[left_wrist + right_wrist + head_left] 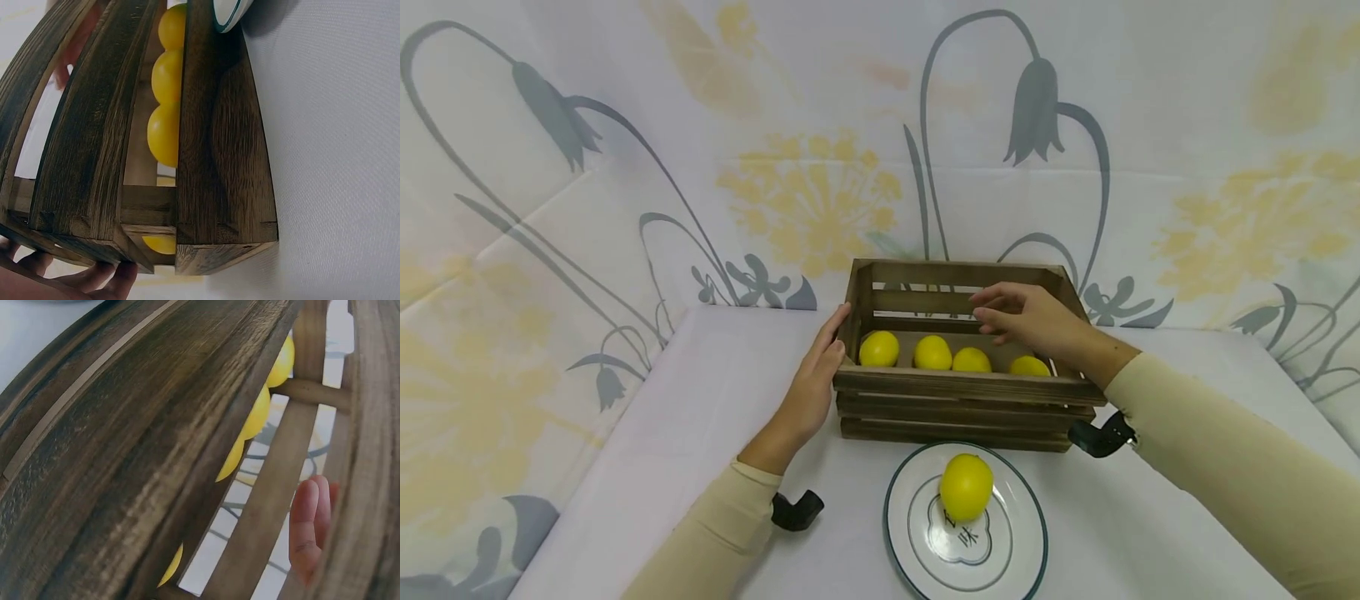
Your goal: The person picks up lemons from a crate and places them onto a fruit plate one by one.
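Observation:
A brown slatted wooden crate [962, 408] stands at the back of the table. Several lemons [932, 352] lie in a row inside it, near its front wall. My left hand [810, 387] rests along the crate's left end, its fingertips [122, 278] touching the wood in the left wrist view. Over the crate's right half hovers my right hand [1030, 321], fingers loosely bent, with nothing in them; the right wrist view shows its fingers [304, 515] between the crate walls. In front of the crate, a single lemon [966, 483] sits on a white plate [917, 550].
The plate, dark-rimmed with a printed centre, is close to the crate's front. A white cloth [700, 400] covers the table. Behind the crate hangs a flower-patterned curtain [820, 100]. Black camera mounts [797, 510] stick out from both wrists.

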`<state>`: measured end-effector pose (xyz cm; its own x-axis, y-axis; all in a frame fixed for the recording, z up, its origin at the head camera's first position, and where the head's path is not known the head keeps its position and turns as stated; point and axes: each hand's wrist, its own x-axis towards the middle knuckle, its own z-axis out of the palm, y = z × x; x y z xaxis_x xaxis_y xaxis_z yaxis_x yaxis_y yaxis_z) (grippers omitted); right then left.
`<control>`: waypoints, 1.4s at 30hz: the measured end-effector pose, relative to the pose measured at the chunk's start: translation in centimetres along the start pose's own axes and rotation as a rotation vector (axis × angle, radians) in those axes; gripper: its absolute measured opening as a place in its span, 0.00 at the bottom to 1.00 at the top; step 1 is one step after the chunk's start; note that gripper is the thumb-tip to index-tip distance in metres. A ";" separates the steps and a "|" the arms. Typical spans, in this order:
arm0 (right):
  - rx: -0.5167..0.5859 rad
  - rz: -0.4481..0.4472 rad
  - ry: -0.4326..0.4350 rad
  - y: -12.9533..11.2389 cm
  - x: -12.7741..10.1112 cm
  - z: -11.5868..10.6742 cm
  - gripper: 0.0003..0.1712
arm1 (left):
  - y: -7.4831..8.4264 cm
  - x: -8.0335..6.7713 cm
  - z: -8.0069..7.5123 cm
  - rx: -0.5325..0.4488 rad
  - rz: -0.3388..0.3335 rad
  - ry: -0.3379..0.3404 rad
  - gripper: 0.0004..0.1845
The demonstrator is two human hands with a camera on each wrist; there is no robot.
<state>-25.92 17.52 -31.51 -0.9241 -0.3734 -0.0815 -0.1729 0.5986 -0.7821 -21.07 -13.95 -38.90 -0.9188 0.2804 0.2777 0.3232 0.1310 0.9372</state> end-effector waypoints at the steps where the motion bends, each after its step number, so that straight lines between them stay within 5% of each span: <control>1: -0.003 0.007 -0.005 0.0 0.1 0.0 0.28 | 0.0 0.0 -0.1 -0.005 -0.001 -0.001 0.28; 32: -0.262 0.199 -0.439 1.3 0.6 1.2 0.40 | -0.1 -0.1 0.0 -0.004 0.004 -0.011 0.28; 42: -0.251 0.202 -0.473 1.2 0.9 1.1 0.40 | -0.2 0.0 -0.1 -0.005 0.002 -0.004 0.28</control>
<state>-26.59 17.13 -33.24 -0.7041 -0.4757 -0.5272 -0.1375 0.8198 -0.5560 -21.13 -14.06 -39.11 -0.9173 0.2844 0.2786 0.3238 0.1257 0.9377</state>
